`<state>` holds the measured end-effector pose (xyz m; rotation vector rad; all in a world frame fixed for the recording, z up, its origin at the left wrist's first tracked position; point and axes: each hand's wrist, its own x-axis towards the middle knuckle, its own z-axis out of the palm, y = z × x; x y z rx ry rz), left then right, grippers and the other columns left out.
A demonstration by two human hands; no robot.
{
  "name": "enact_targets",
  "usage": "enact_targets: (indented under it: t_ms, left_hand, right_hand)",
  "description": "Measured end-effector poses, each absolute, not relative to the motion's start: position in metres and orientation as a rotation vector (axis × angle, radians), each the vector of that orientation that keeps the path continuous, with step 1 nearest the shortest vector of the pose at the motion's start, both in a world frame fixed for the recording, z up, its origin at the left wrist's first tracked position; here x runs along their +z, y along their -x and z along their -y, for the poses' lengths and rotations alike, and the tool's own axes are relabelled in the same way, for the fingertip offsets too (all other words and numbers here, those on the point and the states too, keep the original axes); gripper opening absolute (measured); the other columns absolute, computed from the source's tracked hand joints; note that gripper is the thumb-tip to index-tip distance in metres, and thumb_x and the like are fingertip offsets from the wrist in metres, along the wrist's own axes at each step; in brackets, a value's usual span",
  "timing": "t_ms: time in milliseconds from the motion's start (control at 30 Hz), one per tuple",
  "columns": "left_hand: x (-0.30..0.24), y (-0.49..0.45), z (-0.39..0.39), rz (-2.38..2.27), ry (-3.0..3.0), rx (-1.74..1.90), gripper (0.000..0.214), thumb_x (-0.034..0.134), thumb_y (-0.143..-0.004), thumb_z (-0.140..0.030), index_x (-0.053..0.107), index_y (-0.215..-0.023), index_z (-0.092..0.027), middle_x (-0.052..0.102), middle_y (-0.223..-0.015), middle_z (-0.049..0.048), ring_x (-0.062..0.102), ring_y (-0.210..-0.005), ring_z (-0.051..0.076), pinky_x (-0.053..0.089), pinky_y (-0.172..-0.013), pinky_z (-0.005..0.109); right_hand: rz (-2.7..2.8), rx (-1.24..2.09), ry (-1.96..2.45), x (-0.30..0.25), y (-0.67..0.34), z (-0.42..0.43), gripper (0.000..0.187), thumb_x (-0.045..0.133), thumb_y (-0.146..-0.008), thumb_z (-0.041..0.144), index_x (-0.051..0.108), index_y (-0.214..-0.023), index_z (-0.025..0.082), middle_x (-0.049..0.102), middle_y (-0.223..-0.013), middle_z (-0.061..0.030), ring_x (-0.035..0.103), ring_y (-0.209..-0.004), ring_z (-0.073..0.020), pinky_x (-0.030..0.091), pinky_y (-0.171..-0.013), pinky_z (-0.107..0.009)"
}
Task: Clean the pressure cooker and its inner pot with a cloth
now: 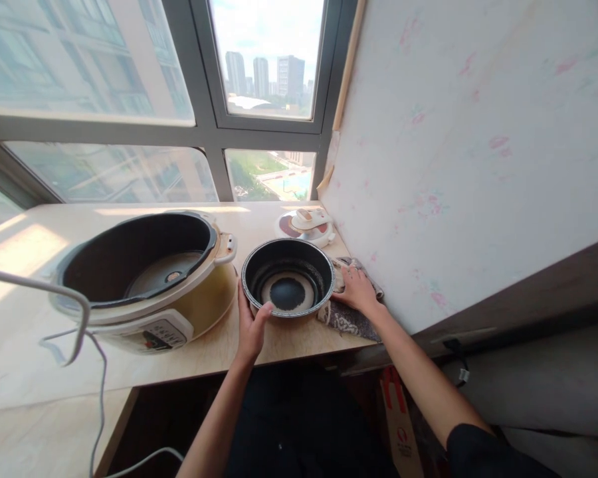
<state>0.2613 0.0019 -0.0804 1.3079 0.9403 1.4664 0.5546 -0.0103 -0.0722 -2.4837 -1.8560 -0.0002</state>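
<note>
A black inner pot (288,277), with a pale ring on its bottom, is upright near the front edge of the wooden counter. My left hand (251,325) grips its left side, the thumb over the near rim and the fingers along the outer wall. Just right of the pot, my right hand (357,289) is on a patterned grey-brown cloth (351,320), its fingers closing on the bunched fabric. Part of the cloth is hidden under that hand. Behind the pot lies a white and brown cooker lid (306,226).
A large pressure cooker body (212,295), its dark inside exposed, stands on the counter (259,355) to the left. A grey cable (102,392) hangs at the left front. The papered wall (458,166) rises at the right, with a paper bag (401,431) below.
</note>
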Motion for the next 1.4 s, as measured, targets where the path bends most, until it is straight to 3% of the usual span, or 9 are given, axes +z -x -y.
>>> enact_targets:
  t_ms: [200, 467, 700, 800, 900, 1033, 1167, 1300, 1400]
  left_hand:
    - [-0.073, -0.256, -0.001, -0.932, -1.363, 1.42, 0.08, 0.069, -0.086, -0.041, 0.034, -0.157, -0.026, 0.035, -0.164, 0.0092, 0.024, -0.154, 0.032, 0.017, -0.127, 0.047]
    - [-0.068, -0.254, 0.003, -0.969, -1.321, 1.349, 0.073, 0.068, -0.087, -0.046, 0.042, -0.151, -0.023, 0.047, -0.155, 0.0119, 0.037, -0.148, 0.033, 0.026, -0.124, 0.049]
    - [-0.058, -0.254, 0.058, -1.338, -1.431, 1.574, 0.056, 0.06, -0.094, -0.04, 0.048, -0.145, -0.02, 0.046, -0.153, 0.0159, 0.042, -0.142, 0.035, 0.032, -0.118, 0.055]
    - [-0.049, -0.271, 0.097, -1.065, -1.7, 1.801, 0.047, 0.061, -0.091, -0.02, 0.056, -0.137, -0.029, 0.055, -0.141, 0.009, 0.05, -0.135, 0.031, 0.035, -0.117, 0.052]
    - [-0.04, -0.303, 0.119, -0.677, -1.893, 1.449, 0.047, 0.06, -0.089, -0.013, 0.061, -0.132, -0.032, 0.06, -0.136, 0.0089, 0.056, -0.129, 0.029, 0.045, -0.109, 0.047]
    - [-0.036, -0.358, 0.112, -0.729, -1.552, 1.042, 0.069, 0.075, -0.081, -0.027, 0.051, -0.146, -0.022, 0.041, -0.157, 0.0175, 0.036, -0.147, 0.036, 0.026, -0.122, 0.053]
    - [-0.043, -0.394, 0.091, -0.765, -1.259, 0.973, 0.09, 0.083, -0.07, -0.028, 0.044, -0.15, -0.015, 0.036, -0.16, 0.0206, 0.027, -0.151, 0.038, 0.015, -0.126, 0.049]
    - [-0.061, -0.405, 0.077, -0.782, -1.129, 0.935, 0.087, 0.08, -0.074, -0.028, 0.04, -0.151, -0.016, 0.049, -0.151, 0.0199, 0.048, -0.138, 0.034, 0.031, -0.119, 0.046]
    - [-0.074, -0.407, 0.069, -0.835, -0.971, 0.824, 0.068, 0.08, -0.074, -0.032, 0.054, -0.135, -0.015, 0.07, -0.117, 0.0163, 0.067, -0.11, 0.032, 0.048, -0.101, 0.046]
  right_hand:
    - [1.822, 0.004, 2.504, -0.048, -0.562, 0.012, 0.042, 0.068, -0.082, 0.029, 0.065, -0.123, 0.02, 0.068, -0.118, -0.0159, 0.064, -0.107, -0.0312, 0.046, -0.086, -0.036]
    - [1.399, 0.205, 2.103, -0.06, -0.579, 0.052, 0.021, 0.062, -0.079, 0.032, 0.073, -0.094, 0.022, 0.075, -0.088, -0.0027, 0.065, -0.082, -0.0215, 0.045, -0.073, -0.029]
    - [0.592, 0.431, 1.47, -0.057, -0.563, 0.078, 0.038, 0.08, -0.07, 0.045, 0.072, -0.096, 0.018, 0.075, -0.09, -0.0045, 0.068, -0.081, -0.0202, 0.054, -0.076, -0.031]
    - [0.481, 0.433, 1.361, -0.049, -0.551, 0.082, 0.042, 0.084, -0.068, 0.047, 0.072, -0.097, 0.02, 0.076, -0.095, -0.0046, 0.069, -0.087, -0.0198, 0.055, -0.078, -0.03]
    - [0.472, 0.466, 1.332, -0.042, -0.54, 0.08, 0.042, 0.085, -0.068, 0.049, 0.072, -0.096, 0.021, 0.076, -0.097, -0.0038, 0.07, -0.088, -0.0182, 0.055, -0.079, -0.028]
    - [0.509, 0.578, 1.325, -0.038, -0.529, 0.081, 0.048, 0.085, -0.067, 0.053, 0.07, -0.1, 0.02, 0.076, -0.099, -0.0049, 0.07, -0.087, -0.0184, 0.056, -0.08, -0.029]
    - [0.566, 0.673, 1.385, -0.035, -0.533, 0.088, 0.056, 0.089, -0.061, 0.057, 0.069, -0.098, 0.019, 0.075, -0.089, -0.0052, 0.069, -0.078, -0.0194, 0.056, -0.073, -0.03]
    - [0.643, 0.67, 1.394, -0.025, -0.544, 0.096, 0.059, 0.089, -0.06, 0.059, 0.069, -0.098, 0.018, 0.074, -0.087, -0.005, 0.068, -0.077, -0.021, 0.056, -0.072, -0.032]
    - [0.755, 0.686, 1.446, -0.014, -0.551, 0.1, 0.057, 0.091, -0.059, 0.053, 0.071, -0.1, 0.018, 0.075, -0.088, -0.0044, 0.067, -0.078, -0.0209, 0.055, -0.071, -0.031]
